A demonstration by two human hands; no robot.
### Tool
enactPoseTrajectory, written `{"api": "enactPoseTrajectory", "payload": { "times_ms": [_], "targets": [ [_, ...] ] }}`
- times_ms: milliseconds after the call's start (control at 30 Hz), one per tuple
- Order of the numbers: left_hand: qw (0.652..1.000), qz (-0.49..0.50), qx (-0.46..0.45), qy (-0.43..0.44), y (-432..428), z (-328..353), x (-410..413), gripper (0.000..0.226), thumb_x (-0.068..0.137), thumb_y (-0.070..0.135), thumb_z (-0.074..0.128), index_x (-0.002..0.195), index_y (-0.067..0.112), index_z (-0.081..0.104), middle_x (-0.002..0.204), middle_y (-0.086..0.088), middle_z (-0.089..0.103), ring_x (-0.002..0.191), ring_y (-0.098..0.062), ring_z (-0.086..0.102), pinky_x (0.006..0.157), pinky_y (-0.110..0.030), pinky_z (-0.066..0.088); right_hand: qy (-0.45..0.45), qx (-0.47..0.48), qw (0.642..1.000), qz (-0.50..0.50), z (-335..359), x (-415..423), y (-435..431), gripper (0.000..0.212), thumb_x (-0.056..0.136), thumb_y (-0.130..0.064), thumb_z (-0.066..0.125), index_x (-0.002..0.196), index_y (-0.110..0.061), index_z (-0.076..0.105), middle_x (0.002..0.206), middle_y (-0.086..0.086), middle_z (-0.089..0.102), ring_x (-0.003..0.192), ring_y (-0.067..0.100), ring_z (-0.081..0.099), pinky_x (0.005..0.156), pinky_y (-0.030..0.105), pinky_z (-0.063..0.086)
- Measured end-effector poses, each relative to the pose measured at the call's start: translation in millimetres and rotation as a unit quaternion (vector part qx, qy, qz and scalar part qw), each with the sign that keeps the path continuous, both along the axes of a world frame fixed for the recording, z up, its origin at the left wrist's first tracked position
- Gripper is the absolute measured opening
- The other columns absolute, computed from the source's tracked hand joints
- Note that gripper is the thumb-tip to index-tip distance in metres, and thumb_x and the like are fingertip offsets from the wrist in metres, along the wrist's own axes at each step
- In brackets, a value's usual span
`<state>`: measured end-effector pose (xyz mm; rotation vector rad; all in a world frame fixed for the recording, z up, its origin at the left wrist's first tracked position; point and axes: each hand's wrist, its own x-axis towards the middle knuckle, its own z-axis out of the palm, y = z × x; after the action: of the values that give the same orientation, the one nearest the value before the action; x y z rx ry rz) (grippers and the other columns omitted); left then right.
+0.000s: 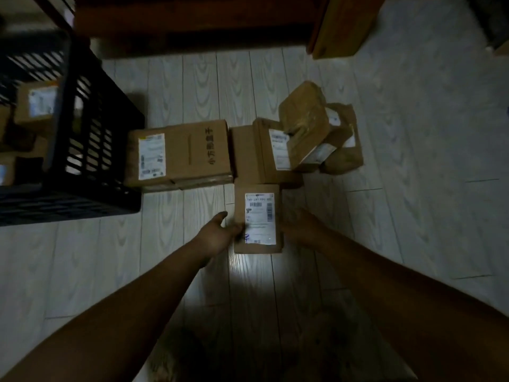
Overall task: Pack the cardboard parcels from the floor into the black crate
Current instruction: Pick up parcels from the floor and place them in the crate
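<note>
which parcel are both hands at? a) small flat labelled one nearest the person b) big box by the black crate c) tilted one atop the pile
a: the left hand and right hand sit at the two side edges of the small flat parcel.

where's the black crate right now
In the head view the black crate stands on the floor at the far left, right beside the large labelled parcel. A few parcels already lie inside it.
</note>
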<state>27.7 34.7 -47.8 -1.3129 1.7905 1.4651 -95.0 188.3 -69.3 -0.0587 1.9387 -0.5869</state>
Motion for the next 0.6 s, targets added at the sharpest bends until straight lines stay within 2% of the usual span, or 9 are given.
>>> {"api": "enactPoseTrajectory", "payload": {
  "times_ms": [33, 100, 167, 267, 367, 433, 467, 567, 600],
  "targets": [
    [1.000, 0.000, 0.005, 0.004, 1, -18, -2, 0.074, 0.091, 0.029, 0.058, 0.150, 0.016, 0.016, 0.149, -0.011, 0.035, 0.128, -0.025, 0.045, 0.096, -0.029, 0.038, -0.011, -0.003, 1.000, -0.007, -18, 0, -4, 0.069, 0.091, -0.028, 0.063, 0.147, -0.010, 0.027, 0.144, 0.013, 0.045, 0.122, 0.029, 0.052, 0.086, 0.029, 0.044],
    [1.000, -0.013, 0.019, 0.008, 1, -49, -6, 0.070, 0.092, 0.024, 0.057, 0.148, 0.010, 0.019, 0.134, -0.012, 0.051, 0.116, -0.025, 0.054, 0.093, -0.027, 0.043, -0.023, -0.023, 0.999, -0.008, -49, -1, -12, 0.064, 0.090, -0.023, 0.063, 0.145, -0.014, 0.032, 0.145, 0.012, 0.045, 0.126, 0.028, 0.050, 0.095, 0.033, 0.044],
    [0.999, -0.031, 0.038, 0.016, 0, -73, -10, 0.056, 0.091, 0.022, 0.059, 0.139, 0.009, 0.033, 0.119, -0.009, 0.061, 0.105, -0.024, 0.061, 0.097, -0.037, 0.049, -0.034, -0.048, 0.998, -0.007, -72, -3, -21, 0.057, 0.088, -0.018, 0.064, 0.140, -0.015, 0.041, 0.142, 0.010, 0.049, 0.127, 0.027, 0.050, 0.104, 0.042, 0.043],
    [0.996, -0.045, 0.074, 0.026, -1, -86, -18, 0.040, 0.093, 0.021, 0.056, 0.131, 0.009, 0.048, 0.126, -0.012, 0.061, 0.109, -0.026, 0.061, 0.098, -0.039, 0.048, -0.054, -0.074, 0.996, 0.006, -83, -7, -31, 0.047, 0.091, -0.009, 0.060, 0.136, -0.012, 0.047, 0.141, 0.013, 0.050, 0.128, 0.030, 0.049, 0.106, 0.046, 0.041],
    [0.995, -0.025, 0.092, 0.034, -5, -72, -23, 0.035, 0.095, 0.018, 0.052, 0.128, 0.010, 0.053, 0.124, -0.011, 0.063, 0.106, -0.023, 0.062, 0.084, -0.033, 0.053, -0.054, -0.059, 0.995, 0.055, -63, -13, -38, 0.042, 0.093, -0.009, 0.056, 0.134, -0.011, 0.048, 0.137, 0.012, 0.052, 0.125, 0.030, 0.051, 0.096, 0.038, 0.046],
    [0.995, -0.022, 0.084, 0.045, -10, -53, -23, 0.034, 0.095, 0.018, 0.051, 0.128, 0.013, 0.053, 0.125, -0.009, 0.062, 0.107, -0.022, 0.062, 0.086, -0.032, 0.052, -0.052, -0.044, 0.995, 0.075, -37, -19, -41, 0.039, 0.095, -0.015, 0.055, 0.133, -0.013, 0.049, 0.133, 0.012, 0.055, 0.118, 0.030, 0.055, 0.086, 0.037, 0.048],
    [0.995, -0.025, 0.076, 0.060, -15, -39, -25, 0.032, 0.095, 0.018, 0.051, 0.127, 0.015, 0.054, 0.125, -0.006, 0.063, 0.107, -0.021, 0.062, 0.088, -0.032, 0.052, -0.047, -0.042, 0.994, 0.086, -21, -23, -44, 0.039, 0.095, -0.018, 0.056, 0.132, -0.013, 0.049, 0.130, 0.013, 0.056, 0.113, 0.030, 0.057, 0.084, 0.038, 0.050],
    [0.991, -0.005, 0.066, 0.114, -26, -3, -27, 0.023, 0.095, 0.017, 0.051, 0.116, 0.024, 0.057, 0.113, 0.001, 0.066, 0.094, -0.016, 0.065, 0.074, -0.025, 0.053, -0.033, -0.058, 0.993, 0.102, 15, -31, -50, 0.037, 0.094, -0.024, 0.057, 0.129, -0.013, 0.052, 0.123, 0.013, 0.060, 0.101, 0.027, 0.061, 0.083, 0.037, 0.054],
    [0.989, 0.011, 0.052, 0.136, -31, 7, -28, 0.021, 0.094, 0.017, 0.052, 0.113, 0.026, 0.057, 0.110, 0.002, 0.067, 0.091, -0.015, 0.066, 0.075, -0.026, 0.054, -0.021, -0.076, 0.992, 0.098, 26, -34, -55, 0.037, 0.093, -0.024, 0.057, 0.128, -0.014, 0.053, 0.121, 0.013, 0.061, 0.102, 0.027, 0.062, 0.084, 0.038, 0.055]
  ]
}}
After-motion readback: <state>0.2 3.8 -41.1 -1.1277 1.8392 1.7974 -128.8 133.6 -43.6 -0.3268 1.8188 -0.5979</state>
